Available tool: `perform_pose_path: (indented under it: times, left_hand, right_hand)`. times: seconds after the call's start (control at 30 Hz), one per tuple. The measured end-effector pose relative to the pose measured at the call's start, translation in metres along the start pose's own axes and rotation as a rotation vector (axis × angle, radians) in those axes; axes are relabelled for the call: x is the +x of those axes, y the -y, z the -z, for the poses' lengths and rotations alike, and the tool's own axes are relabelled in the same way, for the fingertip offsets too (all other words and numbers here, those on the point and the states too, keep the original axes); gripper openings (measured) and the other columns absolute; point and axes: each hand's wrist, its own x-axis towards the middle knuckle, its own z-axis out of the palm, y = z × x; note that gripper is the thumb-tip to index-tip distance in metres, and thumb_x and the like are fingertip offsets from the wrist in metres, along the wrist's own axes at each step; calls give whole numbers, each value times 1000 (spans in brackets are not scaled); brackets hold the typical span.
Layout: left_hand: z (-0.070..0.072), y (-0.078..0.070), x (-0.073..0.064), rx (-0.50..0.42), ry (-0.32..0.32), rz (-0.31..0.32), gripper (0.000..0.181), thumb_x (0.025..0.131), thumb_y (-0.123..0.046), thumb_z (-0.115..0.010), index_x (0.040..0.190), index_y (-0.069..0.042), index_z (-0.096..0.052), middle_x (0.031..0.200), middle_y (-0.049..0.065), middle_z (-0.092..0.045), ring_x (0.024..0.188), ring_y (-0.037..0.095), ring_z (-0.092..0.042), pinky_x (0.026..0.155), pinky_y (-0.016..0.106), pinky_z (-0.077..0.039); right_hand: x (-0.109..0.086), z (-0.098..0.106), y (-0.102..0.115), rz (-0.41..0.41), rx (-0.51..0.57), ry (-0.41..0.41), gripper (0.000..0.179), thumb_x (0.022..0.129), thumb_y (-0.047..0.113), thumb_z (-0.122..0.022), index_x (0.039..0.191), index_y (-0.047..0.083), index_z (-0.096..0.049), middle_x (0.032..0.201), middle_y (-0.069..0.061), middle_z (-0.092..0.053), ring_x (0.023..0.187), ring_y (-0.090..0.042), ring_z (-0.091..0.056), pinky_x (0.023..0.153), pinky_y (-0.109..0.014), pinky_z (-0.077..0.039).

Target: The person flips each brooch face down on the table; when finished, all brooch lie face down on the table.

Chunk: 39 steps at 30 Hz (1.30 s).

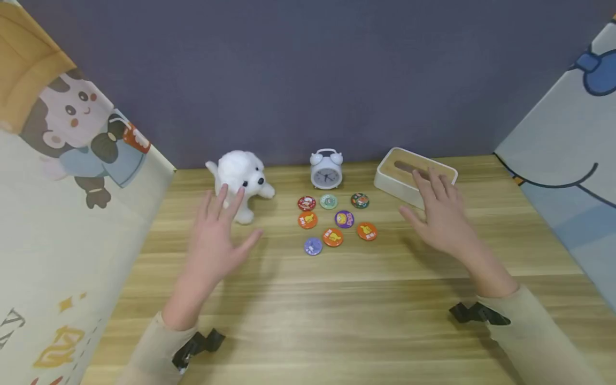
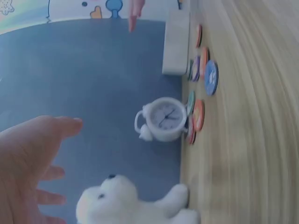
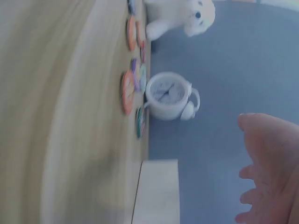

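My left hand [image 1: 214, 243], fingers spread, hovers in front of a white plush dog [image 1: 240, 174] at the back left and holds nothing. On the other side, my right hand [image 1: 443, 216] is held with its fingers extended over the near right part of a white tissue box [image 1: 394, 184] with a wooden slotted lid; whether it touches the box cannot be told. Between the hands lie several round badges, among them a purple badge [image 1: 344, 219], a blue badge [image 1: 313, 246] and a green badge [image 1: 329, 201]. A small white alarm clock [image 1: 326, 176] stands upright behind them.
The wooden table [image 1: 327, 321] meets a dark blue panel [image 1: 327, 80] at the back. Cartoon-printed walls, a left wall [image 1: 43, 224] and a right wall [image 1: 553, 144], flank it. Black straps circle both sleeves.
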Motion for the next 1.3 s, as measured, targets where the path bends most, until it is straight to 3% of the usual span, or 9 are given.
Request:
perform_pose_path:
  times: [0.23, 0.43, 0.57, 0.67, 0.77, 0.87, 1.03, 1.17, 1.3]
  left_hand:
    - [-25, -16, 23, -164, 53, -128, 80, 91, -36, -83, 159, -9, -49, 164, 23, -46, 152, 45, -43, 126, 63, -38]
    - [-71, -15, 51, -267, 173, -138, 71, 96, -32, -78, 155, -3, -51, 159, 22, -54, 148, 42, -51, 127, 56, -39]
    - [-96, -13, 66, -324, 235, -134, 62, 98, -23, -75, 151, 2, -54, 153, 25, -58, 146, 41, -55, 126, 50, -42]
    - [-110, -12, 76, -309, 275, -100, 56, 99, -15, -72, 150, 1, -56, 152, 24, -60, 134, 41, -64, 123, 49, -47]
    - [-119, -12, 85, -279, 322, -60, 52, 100, -10, -68, 150, -2, -57, 151, 23, -61, 120, 41, -72, 117, 48, -53]
    - [-126, -11, 93, -273, 373, -30, 52, 100, -8, -67, 151, -2, -56, 146, 24, -65, 110, 41, -73, 111, 48, -58]
    - [-134, -9, 102, -272, 418, -6, 56, 98, -6, -69, 151, 3, -53, 146, 27, -63, 123, 40, -70, 113, 48, -56]
    - [-141, -9, 107, -227, 433, -27, 53, 96, -5, -71, 147, 4, -58, 148, 25, -63, 137, 41, -63, 122, 49, -48]
    - [-148, -9, 111, -183, 427, -50, 47, 95, -7, -73, 141, 0, -65, 141, 21, -69, 137, 43, -62, 126, 53, -42]
  right_hand:
    - [35, -18, 36, 150, 54, -16, 78, 103, 36, -66, 166, 6, -32, 173, -29, -25, 156, -56, -27, 127, -76, -22]
    - [62, -53, 61, 225, 114, 32, 66, 101, 27, -70, 156, 0, -47, 162, -26, -47, 148, -48, -44, 126, -68, -33]
    - [77, -76, 76, 266, 175, 69, 59, 98, 19, -72, 150, -2, -54, 152, -25, -57, 132, -44, -60, 115, -58, -51]
    - [88, -90, 85, 294, 199, 97, 53, 98, 15, -71, 146, -3, -59, 143, -24, -64, 115, -41, -69, 100, -52, -61]
    - [98, -104, 91, 300, 187, 126, 49, 98, 14, -71, 143, -2, -61, 140, -23, -68, 105, -37, -72, 97, -49, -62]
    - [108, -114, 96, 291, 155, 153, 49, 96, 12, -71, 142, -3, -63, 139, -23, -69, 112, -36, -71, 106, -50, -59]
    - [120, -127, 108, 286, 130, 207, 43, 95, 5, -70, 137, -4, -66, 137, -22, -71, 133, -40, -64, 120, -52, -50]
    - [125, -136, 113, 275, 92, 236, 38, 95, 2, -68, 132, -1, -69, 129, -20, -75, 125, -37, -69, 113, -49, -56]
    - [128, -140, 113, 261, 58, 235, 37, 92, 1, -68, 129, 2, -72, 124, -18, -76, 120, -35, -71, 109, -48, -58]
